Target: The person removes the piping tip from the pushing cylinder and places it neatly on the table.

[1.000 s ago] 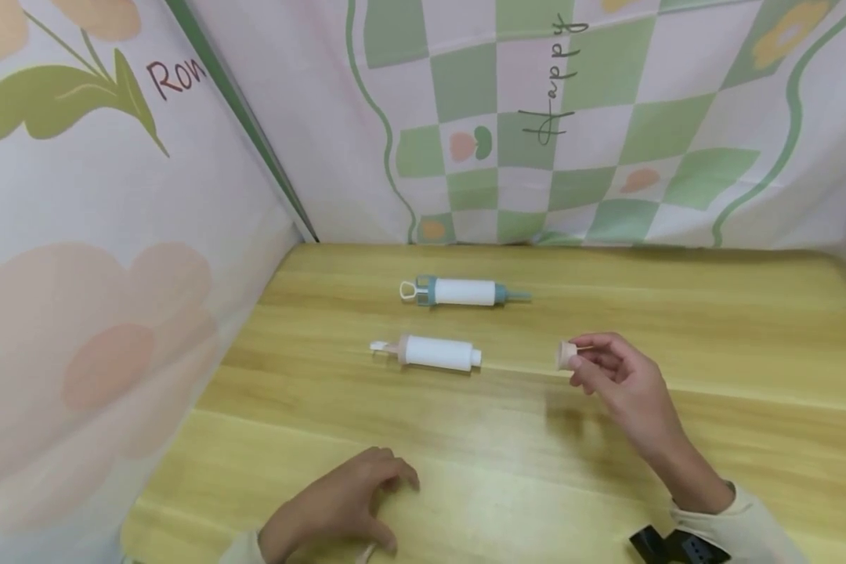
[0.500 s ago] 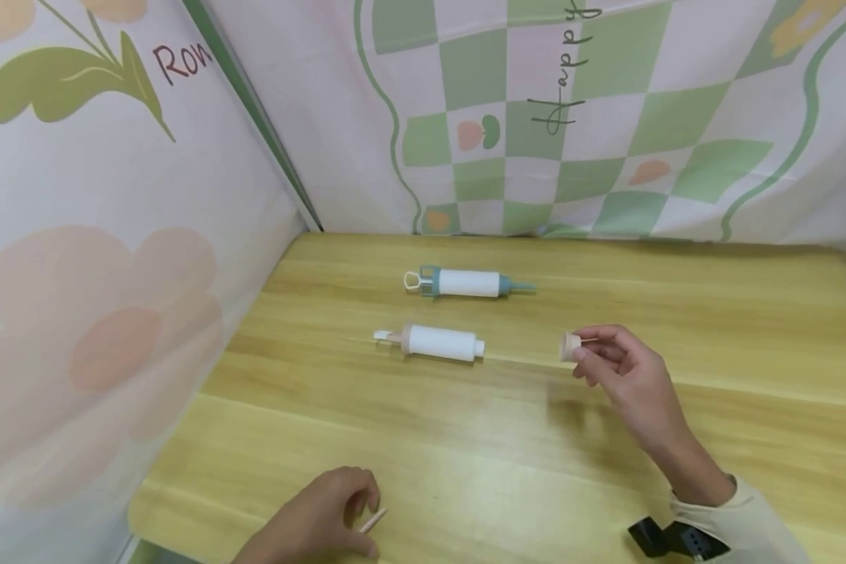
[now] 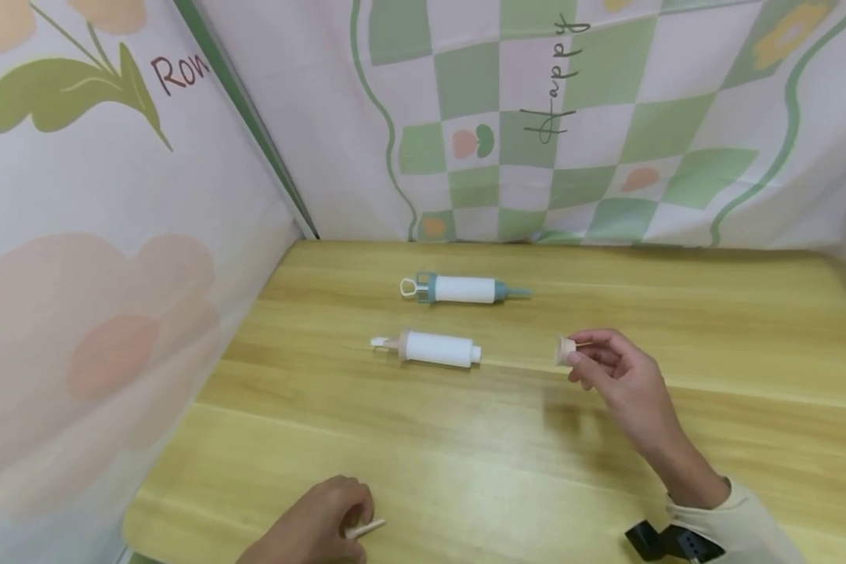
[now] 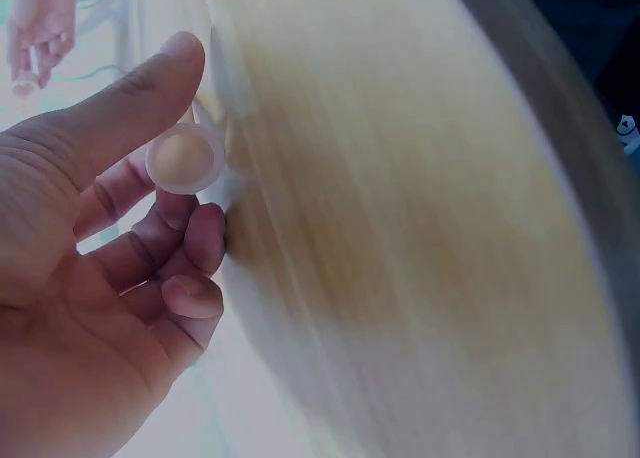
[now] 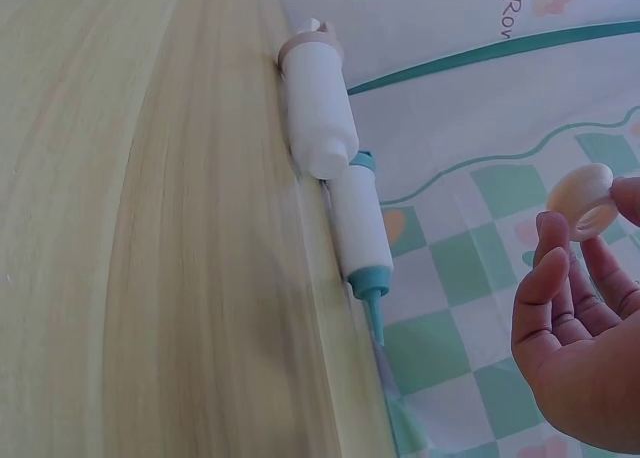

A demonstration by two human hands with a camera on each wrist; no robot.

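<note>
My right hand [image 3: 627, 392] pinches a beige ring-shaped cap [image 3: 566, 351] between thumb and fingertips, raised over the table right of the syringes. Its hollow shows in the right wrist view. Low at the left, my left hand [image 3: 317, 521] holds a slim, pale tapered nozzle [image 3: 366, 529]; the left wrist view looks onto its round end [image 4: 185, 159], between thumb and fingers. A white syringe with a beige collar [image 3: 437, 349] lies on the table, its short bare neck pointing right. Behind it lies a second syringe [image 3: 465, 289] with teal ends, a looped plunger handle and a thin teal tip.
The wood-patterned table [image 3: 479, 439] has a rounded front left corner. A checked cloth [image 3: 522, 157] hangs along its back edge, and a flowered cloth [image 3: 204, 196] hangs on the left. A black device [image 3: 670, 542] sits by my right sleeve.
My left hand has drawn back toward the near left with the nozzle, which now shows more beyond the fingers. The right hand with the cap stays nearly in place, and both syringes lie unmoved.
</note>
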